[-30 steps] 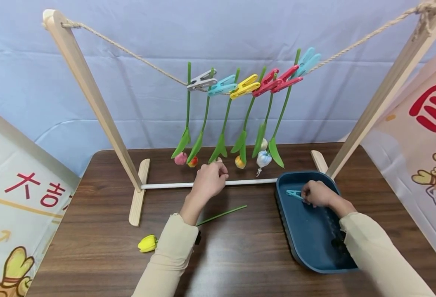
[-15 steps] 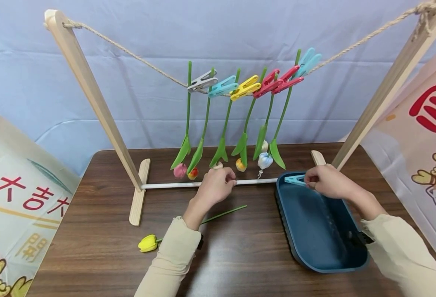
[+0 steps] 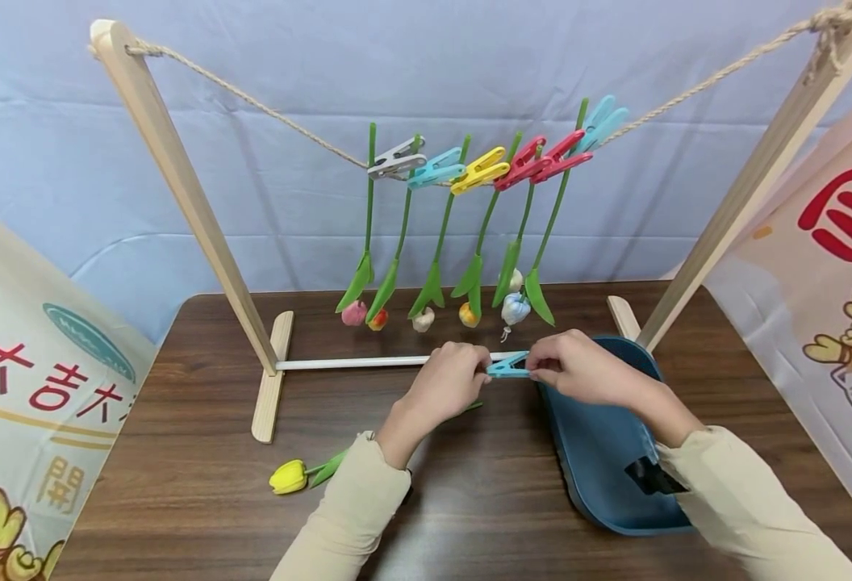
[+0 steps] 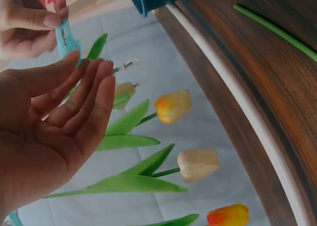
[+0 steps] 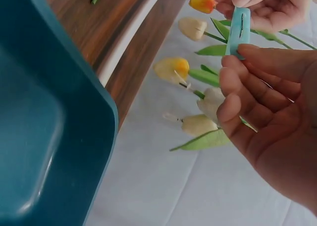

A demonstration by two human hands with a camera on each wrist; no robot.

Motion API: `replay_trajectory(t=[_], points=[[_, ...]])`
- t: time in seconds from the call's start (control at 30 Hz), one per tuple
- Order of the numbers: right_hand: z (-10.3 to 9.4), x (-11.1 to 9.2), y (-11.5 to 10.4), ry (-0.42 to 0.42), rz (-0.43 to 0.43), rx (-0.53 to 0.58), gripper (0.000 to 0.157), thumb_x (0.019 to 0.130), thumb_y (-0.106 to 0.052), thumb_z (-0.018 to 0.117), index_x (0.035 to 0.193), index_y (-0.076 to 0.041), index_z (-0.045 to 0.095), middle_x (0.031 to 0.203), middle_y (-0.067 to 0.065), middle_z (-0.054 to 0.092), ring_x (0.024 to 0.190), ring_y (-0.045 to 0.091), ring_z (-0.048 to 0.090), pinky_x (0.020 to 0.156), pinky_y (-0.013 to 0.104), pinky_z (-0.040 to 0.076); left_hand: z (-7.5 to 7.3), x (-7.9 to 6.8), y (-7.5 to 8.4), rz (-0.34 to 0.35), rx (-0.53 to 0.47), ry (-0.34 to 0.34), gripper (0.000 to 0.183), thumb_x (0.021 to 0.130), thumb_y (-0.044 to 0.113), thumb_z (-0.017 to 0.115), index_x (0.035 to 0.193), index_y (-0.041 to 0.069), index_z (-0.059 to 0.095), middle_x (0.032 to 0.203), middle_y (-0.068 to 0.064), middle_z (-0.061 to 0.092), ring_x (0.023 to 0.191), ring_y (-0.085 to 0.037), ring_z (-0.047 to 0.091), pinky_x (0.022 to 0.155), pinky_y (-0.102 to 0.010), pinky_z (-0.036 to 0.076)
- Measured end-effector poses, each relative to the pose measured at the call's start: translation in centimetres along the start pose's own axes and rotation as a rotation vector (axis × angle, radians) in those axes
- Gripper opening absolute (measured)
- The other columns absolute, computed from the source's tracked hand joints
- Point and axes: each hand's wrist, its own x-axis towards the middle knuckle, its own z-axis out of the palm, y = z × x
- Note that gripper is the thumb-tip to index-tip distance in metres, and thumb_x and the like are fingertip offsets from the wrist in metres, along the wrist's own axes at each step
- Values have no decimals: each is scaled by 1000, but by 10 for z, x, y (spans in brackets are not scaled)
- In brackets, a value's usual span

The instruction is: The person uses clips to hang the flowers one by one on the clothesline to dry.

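Note:
Between both hands is a light-blue clothespin (image 3: 508, 365), above the white crossbar near the tray's left edge. My right hand (image 3: 578, 367) pinches its right end between thumb and fingers. My left hand (image 3: 446, 379) pinches the opposite end, as the right wrist view also shows with the clothespin (image 5: 239, 30) spanning the two hands. Behind them several artificial tulips hang heads down from a rope, held by clothespins such as a yellow clothespin (image 3: 479, 170) and a grey clothespin (image 3: 397, 158). A yellow tulip (image 3: 289, 477) lies on the table, its stem partly hidden by my left arm.
A dark-blue tray (image 3: 578, 476) stands at the right under my right forearm. The wooden frame has a left post (image 3: 186, 194), a right post (image 3: 753, 177) and a white crossbar (image 3: 353, 363) low over the brown table (image 3: 201, 420).
My right hand has lifted the light-blue clothespin out of the tray and carried it left. My left hand has moved right and now takes hold of the clothespin's other end.

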Motion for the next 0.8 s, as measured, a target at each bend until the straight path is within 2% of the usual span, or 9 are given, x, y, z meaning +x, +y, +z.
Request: replay_trajectory(t=[0.1, 0.2, 0.33, 0.47, 0.63, 0.73, 0.8], points=[[5, 3, -2, 35, 4, 12, 11, 83, 2, 63, 81, -9, 65, 74, -4, 59, 58, 4, 45, 52, 24, 40, -1, -3, -3, -3, -2, 15, 8, 85, 10, 65, 77, 9, 66, 69, 3, 59, 57, -8, 48, 55, -21, 40], [10, 5, -2, 96, 35, 26, 8, 82, -1, 65, 90, -5, 63, 73, -5, 56, 58, 5, 46, 51, 24, 41, -3, -7, -7, 2, -14, 67, 6, 84, 8, 66, 78, 9, 67, 70, 3, 62, 57, -8, 50, 56, -21, 42], [14, 6, -1, 147, 47, 55, 27, 82, -5, 66, 108, 2, 60, 80, -2, 56, 62, 6, 48, 51, 24, 41, -9, -11, -9, -2, -37, 150, 5, 81, 4, 67, 80, 8, 70, 74, 1, 65, 61, -10, 55, 58, -24, 45], [19, 6, 2, 149, 16, 107, 31, 82, -6, 67, 110, 6, 60, 87, 3, 60, 67, 7, 53, 55, 24, 44, -10, -16, -9, -38, -68, 182, 5, 81, 4, 67, 83, 6, 71, 75, -1, 66, 61, -11, 56, 58, -25, 44], [22, 3, 5, 163, 5, 164, 30, 81, -7, 67, 108, 4, 61, 88, 5, 61, 70, 7, 55, 60, 27, 47, -6, -22, -15, -119, -111, 166, 8, 81, 3, 67, 89, 4, 69, 78, -3, 67, 70, -14, 62, 65, -27, 48], [20, 0, 6, 168, 17, 174, 27, 82, -7, 67, 106, 3, 62, 88, 4, 60, 71, 7, 55, 63, 26, 47, 0, -26, -23, -202, -64, 99, 9, 78, 2, 68, 86, 5, 68, 74, -1, 65, 72, -17, 61, 65, -29, 48], [18, -3, 7, 166, 23, 182, 25, 82, -7, 67, 105, 2, 62, 88, 3, 60, 71, 7, 54, 63, 27, 47, 6, -29, -30, -268, -17, 42, 9, 74, -1, 67, 79, 7, 66, 69, -1, 60, 65, -19, 57, 57, -30, 46]])
